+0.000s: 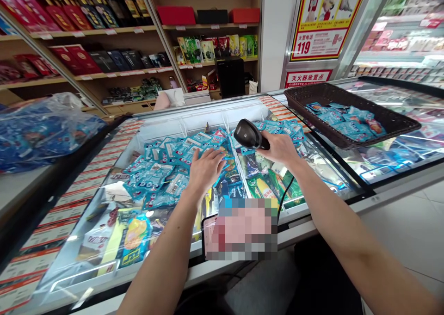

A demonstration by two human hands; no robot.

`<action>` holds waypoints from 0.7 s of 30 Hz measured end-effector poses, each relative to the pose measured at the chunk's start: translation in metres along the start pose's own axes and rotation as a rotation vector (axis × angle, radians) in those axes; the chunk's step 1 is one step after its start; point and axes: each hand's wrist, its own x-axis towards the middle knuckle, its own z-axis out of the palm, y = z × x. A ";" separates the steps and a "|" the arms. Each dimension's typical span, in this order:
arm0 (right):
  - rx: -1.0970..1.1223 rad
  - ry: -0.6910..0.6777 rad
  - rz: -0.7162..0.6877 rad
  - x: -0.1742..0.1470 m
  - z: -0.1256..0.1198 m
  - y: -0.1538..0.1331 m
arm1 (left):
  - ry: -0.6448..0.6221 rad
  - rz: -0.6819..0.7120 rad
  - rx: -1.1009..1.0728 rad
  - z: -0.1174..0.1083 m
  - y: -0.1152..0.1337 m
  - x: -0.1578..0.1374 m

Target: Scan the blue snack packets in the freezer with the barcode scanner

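Note:
My right hand (280, 147) is wrapped round the handle of a black barcode scanner (245, 133), held above the glass top of a chest freezer. The scanner's head points to the left, and its cable (286, 195) hangs down below my wrist. My left hand (206, 170) is open, palm down, with its fingers stretched over the right side of a spread pile of small blue snack packets (152, 175). Whether a packet lies under the fingertips I cannot tell. More blue packets (285, 129) lie behind my right hand.
A brown woven basket (350, 141) holding blue packets stands at the right. A clear plastic bag (41, 134) of packets sits at the left. Near the front edge is a phone (210, 236), partly blurred out. Stocked shelves (121, 29) rise behind the freezer.

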 end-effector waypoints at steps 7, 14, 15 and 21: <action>-0.080 0.030 0.181 0.002 -0.004 0.004 | 0.022 -0.132 0.111 -0.006 -0.004 -0.001; -0.067 0.006 0.210 0.003 -0.007 0.001 | 0.017 -0.049 0.125 -0.001 0.010 0.006; -0.068 0.003 0.206 0.003 -0.007 0.001 | -0.002 -0.001 0.110 0.000 0.010 0.007; -0.074 -0.001 0.201 0.003 -0.007 0.002 | -0.168 0.135 0.048 0.003 0.009 0.017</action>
